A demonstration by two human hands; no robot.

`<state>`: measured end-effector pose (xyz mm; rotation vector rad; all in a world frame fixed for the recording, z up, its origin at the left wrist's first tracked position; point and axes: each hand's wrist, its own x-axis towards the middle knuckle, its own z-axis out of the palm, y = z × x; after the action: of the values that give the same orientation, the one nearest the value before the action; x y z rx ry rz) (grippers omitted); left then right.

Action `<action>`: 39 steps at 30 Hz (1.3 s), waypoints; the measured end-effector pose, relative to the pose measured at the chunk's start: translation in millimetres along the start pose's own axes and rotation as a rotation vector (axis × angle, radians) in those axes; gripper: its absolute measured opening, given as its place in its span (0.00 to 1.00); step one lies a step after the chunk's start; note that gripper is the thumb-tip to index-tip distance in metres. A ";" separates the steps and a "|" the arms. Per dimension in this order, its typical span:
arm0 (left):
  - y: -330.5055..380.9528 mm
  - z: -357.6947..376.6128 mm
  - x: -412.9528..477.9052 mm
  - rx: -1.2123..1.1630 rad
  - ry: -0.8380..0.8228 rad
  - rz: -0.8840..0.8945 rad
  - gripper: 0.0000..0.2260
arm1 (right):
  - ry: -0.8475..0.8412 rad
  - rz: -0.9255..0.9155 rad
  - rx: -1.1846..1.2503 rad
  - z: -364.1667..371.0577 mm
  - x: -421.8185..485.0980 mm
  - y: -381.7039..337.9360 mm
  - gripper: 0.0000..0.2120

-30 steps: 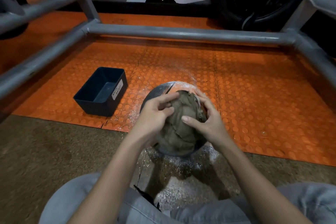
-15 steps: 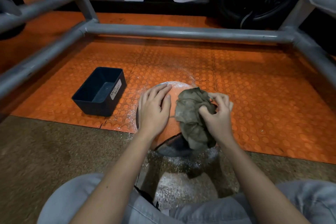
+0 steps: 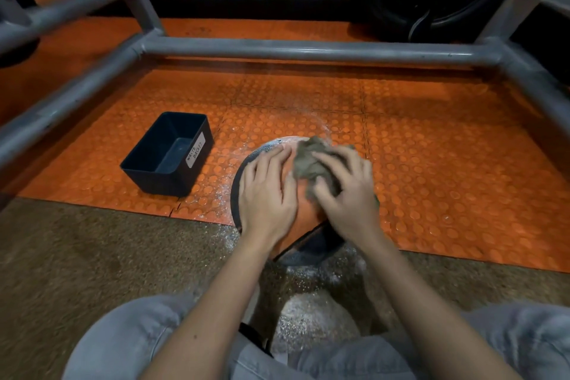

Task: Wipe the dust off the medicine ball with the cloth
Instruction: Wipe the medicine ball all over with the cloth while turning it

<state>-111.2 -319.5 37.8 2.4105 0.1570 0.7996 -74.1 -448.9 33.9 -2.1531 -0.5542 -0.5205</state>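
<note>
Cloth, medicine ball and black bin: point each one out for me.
cloth (image 3: 311,160): head view, on its bunched upper folds.
medicine ball (image 3: 306,219): head view, on the bare orange panel.
black bin (image 3: 160,184): head view, on its near outer wall.

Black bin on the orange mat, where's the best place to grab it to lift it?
Probably the labelled long wall of the bin, from above: the top is open, so fingers can hook over the rim with the thumb outside. That wall faces the medicine ball, nearest the left hand; the right hand grips the cloth.
</note>
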 end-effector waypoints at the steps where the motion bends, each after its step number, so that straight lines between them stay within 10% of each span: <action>1: 1.0 0.3 -1.1 0.005 -0.007 0.009 0.22 | 0.032 0.111 0.074 -4.7 6.5 11.9 0.19; 6: 3.9 1.9 -8.1 -0.011 0.004 0.049 0.20 | -0.007 0.585 0.293 -17.3 10.9 33.5 0.15; 13: -1.0 -0.6 -14.8 0.008 -0.001 0.069 0.20 | 0.009 -0.007 -0.136 -2.6 -4.2 -19.6 0.19; 21: -5.2 -17.3 -18.3 -0.370 -0.049 -0.081 0.16 | -0.027 0.649 0.271 -19.1 3.3 44.3 0.16; 31: -5.7 -15.7 -31.6 -0.192 0.025 -0.169 0.23 | 0.037 -0.297 -0.269 -7.0 -26.8 -36.0 0.12; 39: 11.5 -2.9 -38.5 -0.094 0.023 -0.044 0.19 | 0.135 0.379 0.080 -40.0 -16.8 18.9 0.15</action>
<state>-145.0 -338.4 26.6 2.3024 0.1767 0.7976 -84.3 -495.1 35.8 -2.0612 -0.0845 -0.4203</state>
